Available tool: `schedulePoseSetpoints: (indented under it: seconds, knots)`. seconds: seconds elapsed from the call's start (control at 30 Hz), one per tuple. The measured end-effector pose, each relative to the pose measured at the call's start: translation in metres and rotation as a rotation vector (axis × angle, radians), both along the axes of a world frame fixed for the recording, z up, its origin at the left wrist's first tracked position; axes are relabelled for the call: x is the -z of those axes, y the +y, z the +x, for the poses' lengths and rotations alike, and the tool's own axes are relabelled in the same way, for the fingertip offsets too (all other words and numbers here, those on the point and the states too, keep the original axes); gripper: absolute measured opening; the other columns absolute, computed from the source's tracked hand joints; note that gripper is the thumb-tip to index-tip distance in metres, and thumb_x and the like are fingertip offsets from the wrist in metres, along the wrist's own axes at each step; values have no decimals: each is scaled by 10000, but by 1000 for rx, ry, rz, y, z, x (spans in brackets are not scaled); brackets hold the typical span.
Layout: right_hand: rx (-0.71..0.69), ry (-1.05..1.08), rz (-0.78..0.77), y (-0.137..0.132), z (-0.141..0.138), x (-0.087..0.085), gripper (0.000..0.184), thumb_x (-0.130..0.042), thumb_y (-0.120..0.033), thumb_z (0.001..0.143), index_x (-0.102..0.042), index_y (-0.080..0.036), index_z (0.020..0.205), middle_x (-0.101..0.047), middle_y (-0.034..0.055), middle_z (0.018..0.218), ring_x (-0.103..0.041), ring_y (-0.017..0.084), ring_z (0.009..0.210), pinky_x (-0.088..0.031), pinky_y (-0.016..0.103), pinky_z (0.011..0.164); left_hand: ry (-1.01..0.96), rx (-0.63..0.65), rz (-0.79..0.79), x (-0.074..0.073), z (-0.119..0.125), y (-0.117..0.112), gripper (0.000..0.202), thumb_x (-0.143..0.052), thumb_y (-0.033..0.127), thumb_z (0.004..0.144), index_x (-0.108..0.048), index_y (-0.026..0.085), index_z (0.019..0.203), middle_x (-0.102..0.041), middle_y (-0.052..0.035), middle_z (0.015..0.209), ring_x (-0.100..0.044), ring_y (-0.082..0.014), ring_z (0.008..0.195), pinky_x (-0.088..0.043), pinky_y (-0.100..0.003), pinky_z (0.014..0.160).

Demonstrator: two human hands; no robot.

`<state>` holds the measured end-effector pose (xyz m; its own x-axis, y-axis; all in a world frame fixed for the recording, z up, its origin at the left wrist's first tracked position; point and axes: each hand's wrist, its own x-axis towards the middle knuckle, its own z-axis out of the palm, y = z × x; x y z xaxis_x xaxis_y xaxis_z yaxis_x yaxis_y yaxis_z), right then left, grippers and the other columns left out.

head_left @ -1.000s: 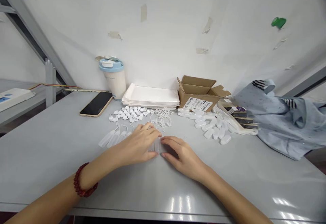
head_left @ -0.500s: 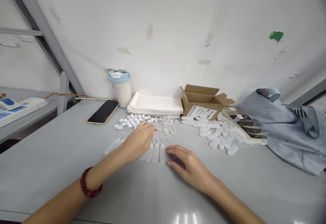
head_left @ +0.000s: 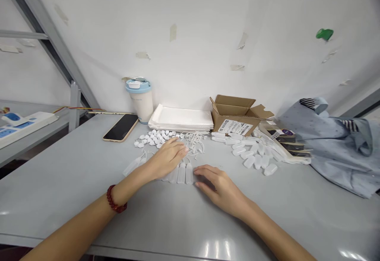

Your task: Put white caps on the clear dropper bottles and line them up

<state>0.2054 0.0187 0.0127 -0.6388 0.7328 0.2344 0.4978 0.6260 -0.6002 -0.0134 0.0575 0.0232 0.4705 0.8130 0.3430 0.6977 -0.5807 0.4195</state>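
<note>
My left hand [head_left: 168, 158] reaches over a row of small translucent plastic tubes with white cords. Its fingers are stretched out toward a pile of loose white cords [head_left: 194, 144] and small white caps [head_left: 156, 137]; nothing shows in them. The hand and wrist hide part of the row. My right hand [head_left: 221, 187] rests on the table, thumb and fingers apart, beside the rightmost tube [head_left: 189, 174]; whether it touches the tube I cannot tell. More corded tubes [head_left: 133, 166] lie slanted left of my left hand.
Loose translucent pieces [head_left: 249, 162] lie at right, before an open cardboard box [head_left: 233, 112]. At the back are a stack of white sheets or envelopes [head_left: 184, 118], a lidded cup [head_left: 142, 104] and a phone [head_left: 121, 127]. Grey-blue cloth [head_left: 332, 146] covers the right side.
My left hand's fingers have straightened from a more curled pose, and its wrist has shifted slightly right. My right hand stays by the end tube. The camera view has tilted a little.
</note>
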Motion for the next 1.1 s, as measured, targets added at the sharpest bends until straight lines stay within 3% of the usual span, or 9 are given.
schedulePoseSetpoints:
  seconds: [0.17, 0.27, 0.43, 0.63, 0.9, 1.1]
  knots:
    - [-10, -9, 18, 1, 0, 0, 200, -523, -144, 890, -609, -191, 1064, -680, 97, 1081, -647, 230, 977, -514, 380, 852, -29, -8, -44, -6, -2, -2, 480, -206, 366, 1017, -618, 189, 847, -659, -26, 847, -586, -186, 1031, -373, -399, 1072]
    - [-11, -13, 26, 1, -1, 1, 205, -517, -129, 889, -607, -188, 1064, -677, 99, 1088, -647, 228, 978, -515, 374, 848, -51, -25, -52, -6, -6, -1, 501, -196, 393, 1014, -612, 194, 818, -657, -29, 859, -568, -198, 1078, -402, -398, 1043]
    - [-8, -26, 32, 2, 0, 2, 199, -529, -126, 885, -605, -183, 1060, -673, 100, 1097, -643, 225, 989, -509, 371, 857, -44, -25, -114, 2, -10, -1, 510, -198, 432, 1008, -642, 187, 959, -659, -53, 1081, -405, -239, 1293, -375, -438, 1066]
    - [-15, -33, 44, 1, 0, 2, 191, -542, -124, 882, -601, -170, 1058, -675, 97, 1085, -645, 219, 980, -509, 364, 849, -23, -31, -171, -1, -6, 0, 561, -157, 467, 999, -643, 190, 1038, -635, -56, 1176, -417, -231, 1274, -289, -423, 1128]
    - [-14, -8, 49, 2, 1, 1, 194, -542, -130, 886, -604, -154, 1068, -673, 103, 1081, -642, 220, 977, -514, 370, 865, -294, -164, -245, -10, -6, -1, 591, -204, 537, 971, -586, 176, 1242, -533, -86, 1368, -442, -247, 1298, -320, -421, 1111]
    - [25, 12, 73, 7, 7, -3, 188, -520, -144, 898, -603, -161, 1065, -675, 110, 1071, -644, 229, 981, -520, 390, 866, -411, -160, -247, -13, -6, 1, 607, -246, 557, 955, -551, 158, 1297, -486, -89, 1420, -385, -245, 1348, -287, -427, 1128]
